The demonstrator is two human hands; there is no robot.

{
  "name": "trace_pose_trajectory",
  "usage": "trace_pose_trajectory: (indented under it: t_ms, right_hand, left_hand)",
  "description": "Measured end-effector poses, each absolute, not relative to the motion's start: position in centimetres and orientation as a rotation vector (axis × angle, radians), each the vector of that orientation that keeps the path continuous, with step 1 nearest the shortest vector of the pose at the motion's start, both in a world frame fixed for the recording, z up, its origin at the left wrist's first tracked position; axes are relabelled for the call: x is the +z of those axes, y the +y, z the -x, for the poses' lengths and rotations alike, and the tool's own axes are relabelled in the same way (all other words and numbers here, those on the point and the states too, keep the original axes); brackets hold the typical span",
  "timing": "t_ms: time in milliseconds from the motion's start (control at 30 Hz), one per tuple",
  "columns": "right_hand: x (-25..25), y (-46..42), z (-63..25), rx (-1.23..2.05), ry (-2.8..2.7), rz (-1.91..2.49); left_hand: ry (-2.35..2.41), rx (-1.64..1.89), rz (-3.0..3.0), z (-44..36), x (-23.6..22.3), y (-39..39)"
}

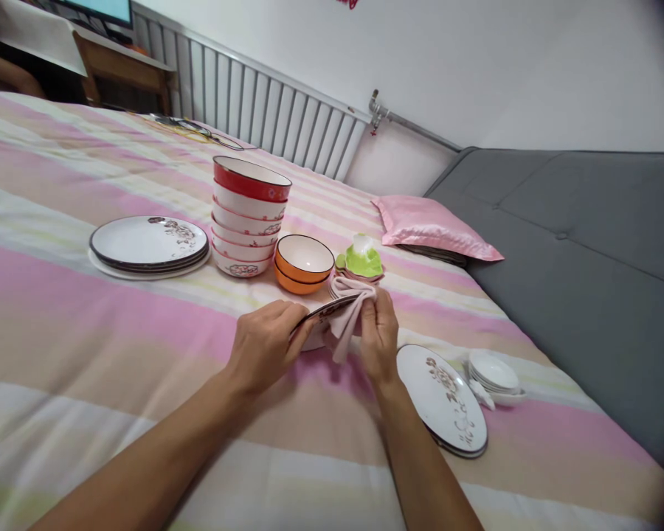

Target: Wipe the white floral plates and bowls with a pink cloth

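Observation:
A dark-rimmed plate (316,338) is held up tilted above the bed. My left hand (268,335) is closed on its left edge, thumb below the rim. My right hand (378,335) is closed on a pale pink cloth (343,324), which is folded over the plate's right edge and hangs down. Just behind the plate are two stacked orange bowls (304,269) and a green leaf-shaped dish (364,258). To the right of my right forearm lie oval flowered plates (443,398), stacked, partly covered by the arm.
A tall stack of red and white bowls (246,228) stands beside a stack of flowered plates (144,243). Small white dishes (493,372) lie at right. Behind are a pink pillow (431,228), grey headboard (581,243), radiator (254,96) and cables (199,131). Another person's arm (5,70) shows upper left.

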State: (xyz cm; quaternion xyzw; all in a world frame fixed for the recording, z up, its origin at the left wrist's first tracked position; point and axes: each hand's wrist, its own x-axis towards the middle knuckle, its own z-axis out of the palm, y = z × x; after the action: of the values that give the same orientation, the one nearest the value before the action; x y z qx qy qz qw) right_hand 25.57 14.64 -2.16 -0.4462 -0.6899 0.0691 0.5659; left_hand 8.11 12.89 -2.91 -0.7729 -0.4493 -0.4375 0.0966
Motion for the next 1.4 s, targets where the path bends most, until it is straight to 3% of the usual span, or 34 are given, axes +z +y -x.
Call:
trace_pose_trajectory:
  t_ms: [333,467,600,767,1100,1400]
  right_hand:
    - [-0.8,12.0,-23.0,-0.375,-2.053,1.036]
    - [-1.0,12.7,-23.5,-0.372,-1.989,1.087]
    - [-1.4,13.9,-24.9,-0.300,-1.890,1.121]
    - [-2.0,14.9,-26.1,-0.256,-1.755,1.122]
    - [-1.6,14.1,-25.1,-0.252,-1.790,1.102]
    - [-1.7,14.1,-25.3,-0.004,-1.604,1.120]
  left_hand:
    - [-1.227,-1.282,2.290,-8.0,-3.0,12.7]
    - [-1.518,-1.156,2.433,-8.1,-2.7,12.7]
    - [-1.927,-0.766,2.580,-8.3,-2.5,12.8]
    - [-1.934,-0.546,2.729,-8.3,-2.9,13.0]
    - [-1.967,-0.660,2.774,-8.6,-2.6,13.1]
    - [-1.577,-1.268,2.409,-8.3,-2.9,12.9]
